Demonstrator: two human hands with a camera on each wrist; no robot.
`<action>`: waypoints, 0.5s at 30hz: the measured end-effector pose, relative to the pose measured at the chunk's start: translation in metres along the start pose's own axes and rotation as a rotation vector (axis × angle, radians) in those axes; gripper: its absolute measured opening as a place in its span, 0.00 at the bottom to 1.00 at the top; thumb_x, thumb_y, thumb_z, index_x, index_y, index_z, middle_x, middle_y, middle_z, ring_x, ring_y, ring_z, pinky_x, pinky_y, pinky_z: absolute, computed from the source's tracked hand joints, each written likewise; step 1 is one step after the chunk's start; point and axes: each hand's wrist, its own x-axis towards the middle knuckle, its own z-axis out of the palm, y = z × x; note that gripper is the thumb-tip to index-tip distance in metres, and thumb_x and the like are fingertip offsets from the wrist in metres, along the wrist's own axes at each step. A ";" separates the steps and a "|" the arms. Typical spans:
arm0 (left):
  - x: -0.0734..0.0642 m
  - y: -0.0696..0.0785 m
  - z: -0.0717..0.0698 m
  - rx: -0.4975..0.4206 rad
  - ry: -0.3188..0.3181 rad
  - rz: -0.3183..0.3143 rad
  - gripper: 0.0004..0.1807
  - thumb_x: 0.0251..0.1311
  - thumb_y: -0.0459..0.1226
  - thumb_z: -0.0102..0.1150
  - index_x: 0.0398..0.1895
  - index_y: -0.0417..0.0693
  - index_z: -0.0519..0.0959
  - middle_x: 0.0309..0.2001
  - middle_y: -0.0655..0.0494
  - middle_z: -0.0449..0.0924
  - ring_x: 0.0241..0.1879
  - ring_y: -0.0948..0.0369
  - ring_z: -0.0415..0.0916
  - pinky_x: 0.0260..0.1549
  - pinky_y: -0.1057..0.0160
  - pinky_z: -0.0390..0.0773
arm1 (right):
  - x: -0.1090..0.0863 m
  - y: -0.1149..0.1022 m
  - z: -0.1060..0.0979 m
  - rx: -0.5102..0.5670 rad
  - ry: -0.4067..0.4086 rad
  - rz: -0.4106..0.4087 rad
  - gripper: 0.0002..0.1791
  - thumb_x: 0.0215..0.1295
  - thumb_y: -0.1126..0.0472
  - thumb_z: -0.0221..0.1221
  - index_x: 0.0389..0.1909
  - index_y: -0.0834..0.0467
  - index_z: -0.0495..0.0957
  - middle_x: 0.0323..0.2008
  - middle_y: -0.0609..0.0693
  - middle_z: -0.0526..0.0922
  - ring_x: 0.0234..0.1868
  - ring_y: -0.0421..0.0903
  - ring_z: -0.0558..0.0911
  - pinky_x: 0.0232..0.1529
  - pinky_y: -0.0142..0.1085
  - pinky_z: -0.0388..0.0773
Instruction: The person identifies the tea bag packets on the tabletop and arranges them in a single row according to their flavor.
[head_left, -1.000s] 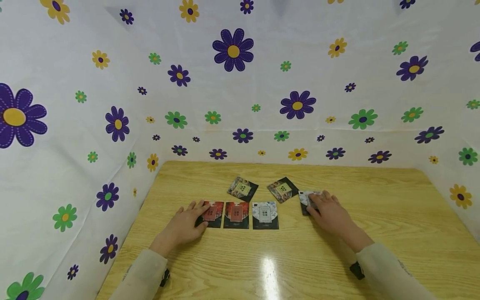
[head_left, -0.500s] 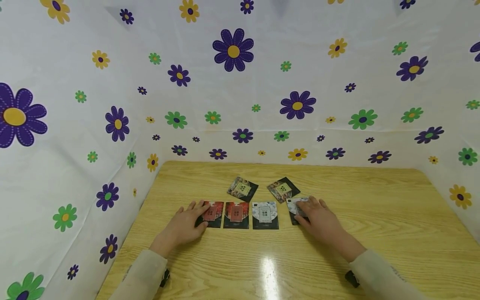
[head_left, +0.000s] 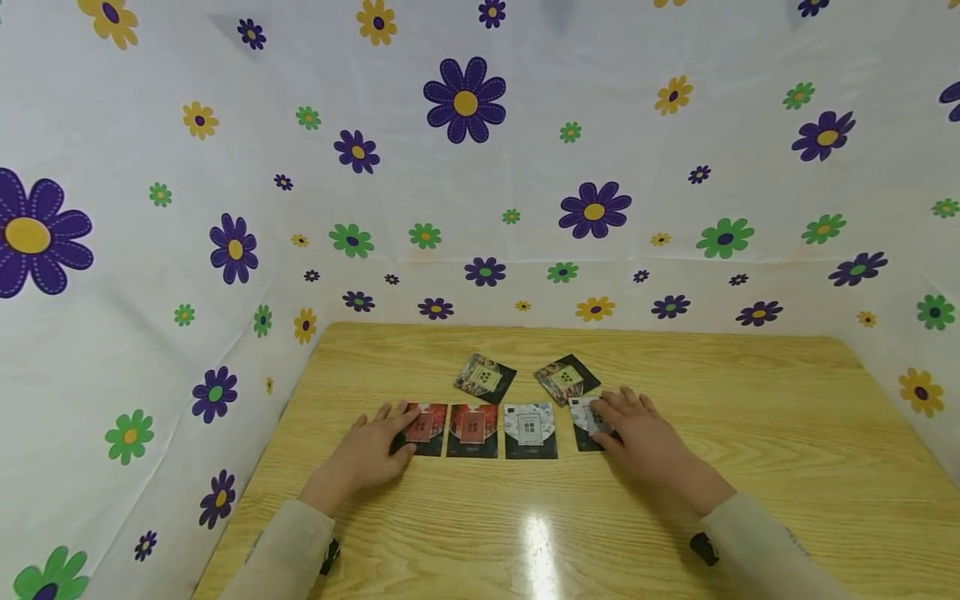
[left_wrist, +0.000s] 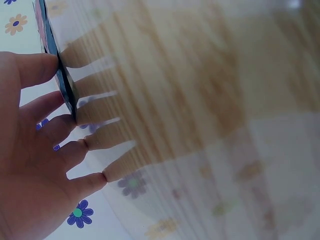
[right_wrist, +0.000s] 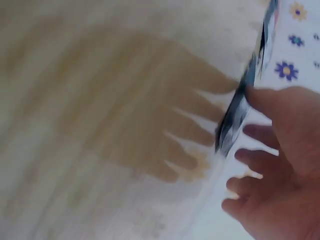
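In the head view, a row of flat square packets lies on the table. My left hand (head_left: 363,454) rests with spread fingers on the leftmost packet, a red and black one (head_left: 430,426); the left wrist view has the thumb at its thin edge (left_wrist: 64,80). Beside it lie a second red and black packet (head_left: 473,430) and a white and black packet (head_left: 530,430). At the row's right end, fingers of my right hand (head_left: 647,440) press on another white and black packet (head_left: 583,423), partly covered by them. The right wrist view shows the thumb touching its edge (right_wrist: 235,117).
Behind the row, two dark packets with pale green labels lie askew, one on the left (head_left: 486,377) and one on the right (head_left: 567,378). The wood-grain table (head_left: 465,517) meets a white flower-print cloth (head_left: 525,150) at the back and sides.
The white and black packet under my right hand has slid left and a little nearer, into line with the row. My left hand has stayed where it was.
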 end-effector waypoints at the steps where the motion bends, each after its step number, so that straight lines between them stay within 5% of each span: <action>1: 0.000 0.000 0.000 0.002 0.000 -0.002 0.34 0.77 0.45 0.56 0.83 0.50 0.63 0.82 0.42 0.59 0.81 0.37 0.55 0.74 0.25 0.55 | 0.000 0.003 -0.001 0.014 -0.019 -0.004 0.29 0.76 0.54 0.62 0.72 0.64 0.75 0.72 0.70 0.73 0.76 0.77 0.65 0.73 0.72 0.61; 15: 0.001 -0.001 0.002 0.012 -0.002 -0.007 0.34 0.77 0.45 0.56 0.83 0.50 0.63 0.82 0.42 0.59 0.81 0.37 0.55 0.74 0.25 0.56 | 0.001 0.008 0.001 0.091 -0.092 -0.014 0.34 0.78 0.49 0.60 0.75 0.65 0.70 0.72 0.70 0.72 0.76 0.74 0.66 0.75 0.69 0.61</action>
